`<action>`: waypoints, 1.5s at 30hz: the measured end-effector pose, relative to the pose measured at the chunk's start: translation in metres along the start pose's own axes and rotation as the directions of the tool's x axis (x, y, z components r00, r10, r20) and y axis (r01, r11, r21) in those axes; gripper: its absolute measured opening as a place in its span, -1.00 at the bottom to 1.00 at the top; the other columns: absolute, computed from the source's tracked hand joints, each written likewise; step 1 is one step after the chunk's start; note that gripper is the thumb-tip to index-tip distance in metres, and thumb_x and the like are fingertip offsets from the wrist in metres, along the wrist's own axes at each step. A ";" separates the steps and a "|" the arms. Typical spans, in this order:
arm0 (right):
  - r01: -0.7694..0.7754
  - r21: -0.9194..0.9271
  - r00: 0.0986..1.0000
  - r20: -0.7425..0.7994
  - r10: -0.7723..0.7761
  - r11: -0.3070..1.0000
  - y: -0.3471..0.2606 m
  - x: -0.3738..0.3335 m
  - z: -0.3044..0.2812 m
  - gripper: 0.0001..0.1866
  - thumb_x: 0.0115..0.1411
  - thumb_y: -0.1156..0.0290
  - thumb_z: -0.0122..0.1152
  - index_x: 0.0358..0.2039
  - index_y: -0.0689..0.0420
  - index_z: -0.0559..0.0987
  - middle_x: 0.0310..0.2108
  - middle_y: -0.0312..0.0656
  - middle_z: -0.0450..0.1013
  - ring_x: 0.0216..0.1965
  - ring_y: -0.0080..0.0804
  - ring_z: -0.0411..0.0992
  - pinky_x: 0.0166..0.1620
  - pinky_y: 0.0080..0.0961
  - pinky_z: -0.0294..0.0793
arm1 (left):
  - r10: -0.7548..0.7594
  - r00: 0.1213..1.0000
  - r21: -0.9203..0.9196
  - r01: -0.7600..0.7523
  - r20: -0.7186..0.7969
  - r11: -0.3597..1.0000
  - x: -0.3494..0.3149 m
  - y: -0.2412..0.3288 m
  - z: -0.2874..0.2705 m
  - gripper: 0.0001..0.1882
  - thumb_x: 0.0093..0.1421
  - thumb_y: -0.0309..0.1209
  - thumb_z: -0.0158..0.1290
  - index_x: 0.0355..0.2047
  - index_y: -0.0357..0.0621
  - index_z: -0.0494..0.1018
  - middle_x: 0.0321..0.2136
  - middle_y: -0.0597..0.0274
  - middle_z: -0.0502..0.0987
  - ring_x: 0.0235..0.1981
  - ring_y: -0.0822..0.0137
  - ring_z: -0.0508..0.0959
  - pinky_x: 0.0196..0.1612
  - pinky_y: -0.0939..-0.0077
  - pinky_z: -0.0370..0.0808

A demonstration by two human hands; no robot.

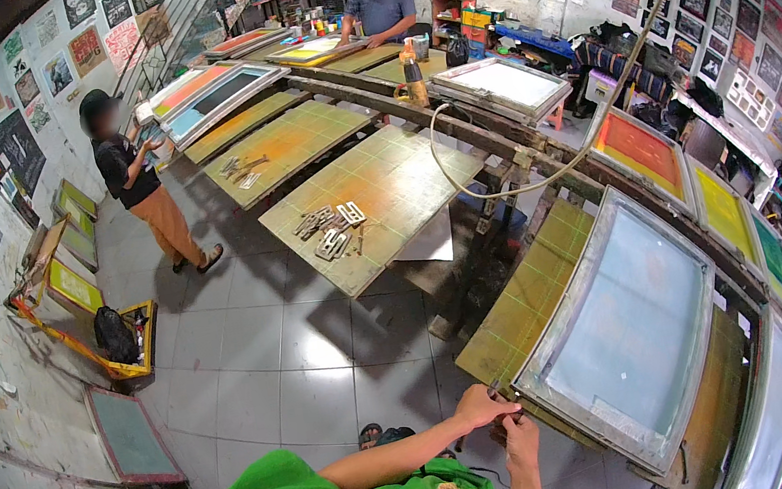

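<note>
My left hand [481,406] and my right hand [520,435] meet at the near left corner of a screen printing frame [628,325]. Fingers on both hands are closed, pinched around a small dark piece too small to name. The frame has pale blue mesh and a worn grey rim; it lies tilted over a wooden printing board [533,299] marked with green lines. Whether my fingers touch the frame or the board's edge, I cannot tell.
Further boards stand ahead, one bearing metal hinge-like parts [332,230]. A hose [544,183] loops over the rail [539,154]. More screens [639,157] line the right. One person [134,167] stands at left, another [379,5] works at the far end. Screens [134,435] lean against the left wall.
</note>
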State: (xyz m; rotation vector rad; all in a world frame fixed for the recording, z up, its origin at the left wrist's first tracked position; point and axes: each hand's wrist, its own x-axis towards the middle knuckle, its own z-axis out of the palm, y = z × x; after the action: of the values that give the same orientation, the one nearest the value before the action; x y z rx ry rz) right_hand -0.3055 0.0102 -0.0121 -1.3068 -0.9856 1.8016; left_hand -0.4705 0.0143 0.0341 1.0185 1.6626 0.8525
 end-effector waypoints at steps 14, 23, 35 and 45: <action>-0.040 0.075 0.992 0.121 0.031 0.996 0.008 0.001 -0.013 -0.69 0.47 0.26 0.11 -0.11 0.28 0.62 -0.22 -0.13 0.62 -0.30 -0.34 0.58 -0.20 -0.43 0.56 | 0.117 0.987 0.220 -0.138 0.107 0.966 0.006 0.000 -0.001 -0.38 0.17 0.20 0.26 -0.34 -0.23 0.67 -0.41 -0.08 0.68 -0.35 -0.03 0.69 -0.22 0.12 0.57; 0.060 -0.162 0.994 -0.083 -0.075 0.985 0.011 0.008 -0.001 -0.78 0.38 0.40 0.24 -0.09 0.29 0.62 -0.21 -0.23 0.58 -0.27 -0.44 0.52 -0.16 -0.43 0.50 | 0.038 0.999 0.081 -0.041 0.038 0.996 -0.008 0.019 -0.007 -0.46 0.08 0.09 0.37 -0.51 -0.24 0.70 -0.51 0.06 0.70 -0.44 0.14 0.71 -0.26 0.21 0.59; -0.006 -0.038 0.999 0.036 0.008 0.999 0.011 0.005 -0.020 -0.72 0.41 0.33 0.22 -0.15 0.33 0.69 -0.26 -0.25 0.61 -0.24 -0.48 0.53 -0.16 -0.43 0.48 | 0.096 0.990 0.234 -0.118 0.103 0.965 0.012 -0.001 0.008 -0.36 0.09 0.20 0.33 -0.45 -0.28 0.67 -0.46 -0.09 0.68 -0.40 -0.01 0.70 -0.28 0.10 0.55; 0.183 -0.466 0.977 -0.015 -0.214 0.866 0.015 0.009 -0.010 -0.61 0.31 0.25 0.27 -0.19 0.43 0.59 -0.41 -0.03 0.57 -0.32 -0.38 0.52 -0.20 -0.33 0.49 | 0.122 0.990 0.088 -0.128 0.068 0.988 0.009 0.005 -0.001 -0.55 0.06 -0.03 0.39 -0.46 -0.25 0.71 -0.53 0.03 0.69 -0.47 0.17 0.71 -0.30 0.24 0.60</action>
State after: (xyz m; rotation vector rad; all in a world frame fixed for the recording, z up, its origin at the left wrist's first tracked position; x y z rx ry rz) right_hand -0.2994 0.0125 -0.0314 -1.4672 -1.5195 1.4015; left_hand -0.4720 0.0240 0.0355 1.2120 1.6110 0.8224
